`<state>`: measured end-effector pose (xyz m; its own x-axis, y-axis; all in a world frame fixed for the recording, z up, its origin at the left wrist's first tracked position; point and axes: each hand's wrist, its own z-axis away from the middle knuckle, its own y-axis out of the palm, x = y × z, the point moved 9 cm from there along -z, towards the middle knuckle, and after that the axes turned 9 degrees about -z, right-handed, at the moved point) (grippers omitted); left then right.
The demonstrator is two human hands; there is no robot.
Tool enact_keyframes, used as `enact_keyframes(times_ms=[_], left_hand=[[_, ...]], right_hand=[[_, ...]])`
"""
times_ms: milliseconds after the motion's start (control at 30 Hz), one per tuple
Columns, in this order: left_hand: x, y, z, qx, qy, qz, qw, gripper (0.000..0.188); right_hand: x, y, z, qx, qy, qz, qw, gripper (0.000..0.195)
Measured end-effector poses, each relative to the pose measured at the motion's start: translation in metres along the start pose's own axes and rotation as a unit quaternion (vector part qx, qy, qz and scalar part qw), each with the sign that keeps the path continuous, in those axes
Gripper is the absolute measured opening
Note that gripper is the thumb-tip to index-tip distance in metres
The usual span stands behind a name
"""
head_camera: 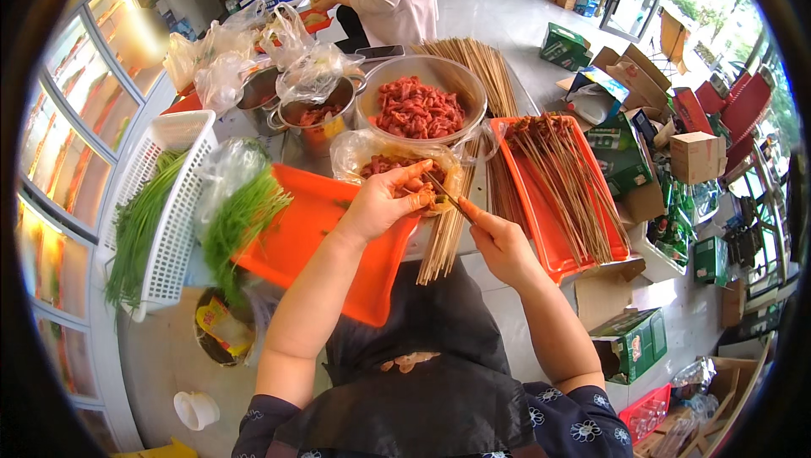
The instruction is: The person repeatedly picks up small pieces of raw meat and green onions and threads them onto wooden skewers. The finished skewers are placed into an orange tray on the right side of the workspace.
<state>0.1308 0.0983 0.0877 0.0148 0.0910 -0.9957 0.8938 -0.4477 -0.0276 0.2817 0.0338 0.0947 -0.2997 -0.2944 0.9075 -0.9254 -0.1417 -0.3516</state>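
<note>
My left hand pinches a small piece of meat between thumb and fingers, above a plastic-lined bowl of meat pieces. In my right hand is a thin skewer, angled up to the left with its far end at my left fingers. Whether its point has entered the meat cannot be made out. Behind the lined bowl stands a large clear bowl heaped with red meat strips. Bare bamboo skewers lie between my hands. Loaded skewers rest in the right orange tray.
Another orange tray lies under my left forearm. Left of it are green herbs and a white basket of long greens. Metal pots and plastic bags stand behind. A person is across the table; boxes crowd the right floor.
</note>
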Motion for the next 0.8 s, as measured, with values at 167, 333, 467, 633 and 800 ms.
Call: enact_keyframes(times_ms=[167, 333, 467, 633, 800], left_hand=[[0.016, -0.030, -0.002, -0.119, -0.036, 0.173, 0.977, 0.027], [0.032, -0.045, 0.000, -0.156, -0.041, 0.252, 0.954, 0.021], [0.030, -0.049, 0.002, -0.193, -0.015, 0.224, 0.955, 0.020], [0.012, -0.050, 0.007, -0.231, 0.020, 0.139, 0.963, 0.020], [-0.005, -0.052, 0.011, -0.246, 0.121, 0.018, 0.962, 0.019]], right_hand=[[-0.001, -0.004, 0.003, -0.043, 0.028, -0.076, 0.996, 0.040], [0.004, 0.028, 0.006, -0.001, -0.039, -0.047, 0.998, 0.039], [0.000, 0.043, 0.003, 0.023, 0.091, -0.111, 0.989, 0.037], [-0.002, 0.048, 0.003, 0.032, 0.154, -0.155, 0.975, 0.038], [-0.010, 0.053, 0.005, 0.025, 0.197, -0.221, 0.955, 0.038]])
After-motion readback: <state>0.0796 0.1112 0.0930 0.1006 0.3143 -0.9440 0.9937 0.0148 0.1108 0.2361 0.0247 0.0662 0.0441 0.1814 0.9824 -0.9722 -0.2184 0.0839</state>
